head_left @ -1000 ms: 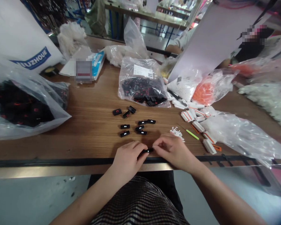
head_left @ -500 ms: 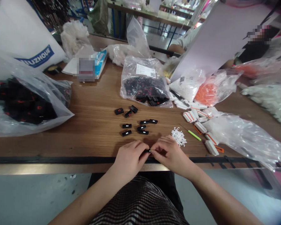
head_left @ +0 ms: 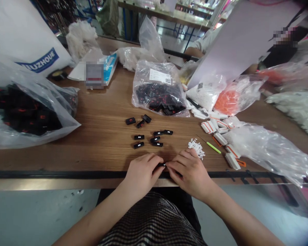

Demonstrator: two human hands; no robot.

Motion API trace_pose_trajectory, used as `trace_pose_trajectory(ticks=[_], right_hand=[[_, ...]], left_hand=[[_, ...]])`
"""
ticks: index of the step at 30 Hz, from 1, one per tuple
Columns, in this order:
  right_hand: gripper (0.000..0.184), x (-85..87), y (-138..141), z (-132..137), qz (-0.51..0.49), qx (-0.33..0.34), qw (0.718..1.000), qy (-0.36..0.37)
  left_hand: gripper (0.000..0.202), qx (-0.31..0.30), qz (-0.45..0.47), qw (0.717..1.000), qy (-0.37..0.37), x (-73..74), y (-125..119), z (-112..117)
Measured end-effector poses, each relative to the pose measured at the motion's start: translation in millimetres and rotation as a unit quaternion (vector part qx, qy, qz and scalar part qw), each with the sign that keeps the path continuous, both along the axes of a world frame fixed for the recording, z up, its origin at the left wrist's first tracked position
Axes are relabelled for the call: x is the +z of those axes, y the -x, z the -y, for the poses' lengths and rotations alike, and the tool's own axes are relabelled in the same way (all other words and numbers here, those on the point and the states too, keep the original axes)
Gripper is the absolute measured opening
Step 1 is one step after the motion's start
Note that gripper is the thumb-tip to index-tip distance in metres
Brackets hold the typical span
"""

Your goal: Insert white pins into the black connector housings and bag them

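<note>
My left hand point(head_left: 143, 171) is closed on a small black plastic part point(head_left: 161, 164) near the table's front edge. A tiny white spot shows at the part's right end. There the bent fingertips of my right hand point(head_left: 191, 173) come against it, and anything pinched between them is too small to make out. The other fingers of that hand stretch toward a pile of small white pieces point(head_left: 195, 149). Beyond my hands lie several black parts with paired white dots point(head_left: 139, 137), and others with a red mark point(head_left: 130, 121) and no white dots.
A green-handled pick point(head_left: 213, 147) lies right of the pile, beside white and orange casings point(head_left: 232, 161). A bag of black parts point(head_left: 160, 92) sits farther back, and a larger open bag point(head_left: 25, 112) at left. A white board point(head_left: 236, 37) leans at the back right.
My right hand has turned flatter, its outer fingers spreading toward the white pile while its fingertips stay at the black part. My left hand has barely moved.
</note>
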State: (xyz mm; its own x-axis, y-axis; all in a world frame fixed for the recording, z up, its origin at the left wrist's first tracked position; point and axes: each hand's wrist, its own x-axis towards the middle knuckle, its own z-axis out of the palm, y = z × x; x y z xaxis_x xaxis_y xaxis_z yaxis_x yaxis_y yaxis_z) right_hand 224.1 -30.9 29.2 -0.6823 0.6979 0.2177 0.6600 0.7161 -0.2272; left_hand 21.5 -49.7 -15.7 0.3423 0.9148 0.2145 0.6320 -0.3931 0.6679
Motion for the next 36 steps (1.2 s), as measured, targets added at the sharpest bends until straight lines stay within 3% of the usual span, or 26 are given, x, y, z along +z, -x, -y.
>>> trace_pose_trajectory(ticks=[4, 6, 14, 18, 23, 29, 33, 36], right_hand=[[0.023, 0.7, 6, 4, 0.055, 0.033, 0.994, -0.086], [0.024, 1.5, 8, 5, 0.052, 0.038, 0.994, -0.090], [0.020, -2.5, -7, 2, -0.028, -0.017, 0.998, 0.059], [0.024, -9.6, -13, -2, -0.072, -0.056, 0.991, 0.093], [0.008, -9.7, -10, -15, -0.071, -0.026, 0.989, 0.123], [0.010, -9.5, 5, -33, -0.060, -0.051, 0.993, 0.086], [0.012, -10.4, 12, -35, -0.067, -0.056, 0.995, 0.039], [0.016, -1.6, 16, -43, -0.070, -0.062, 0.995, 0.028]], left_hand=[[0.008, 0.002, 0.011, 1.000, -0.006, 0.7, -1, 0], [0.009, 0.003, 0.012, 1.000, -0.005, 1.4, -1, 0], [0.003, 0.007, 0.000, 1.000, -0.003, 1.2, -1, 0], [0.004, 0.007, -0.002, 1.000, -0.007, 2.1, 0, 0], [0.004, 0.011, 0.011, 1.000, -0.012, 5.5, -1, -1], [0.009, 0.066, 0.054, 0.996, -0.040, 7.3, 2, 4], [0.015, 0.071, 0.065, 0.994, -0.059, 7.3, 3, 8], [0.016, 0.068, 0.072, 0.993, -0.064, 7.6, 3, 8]])
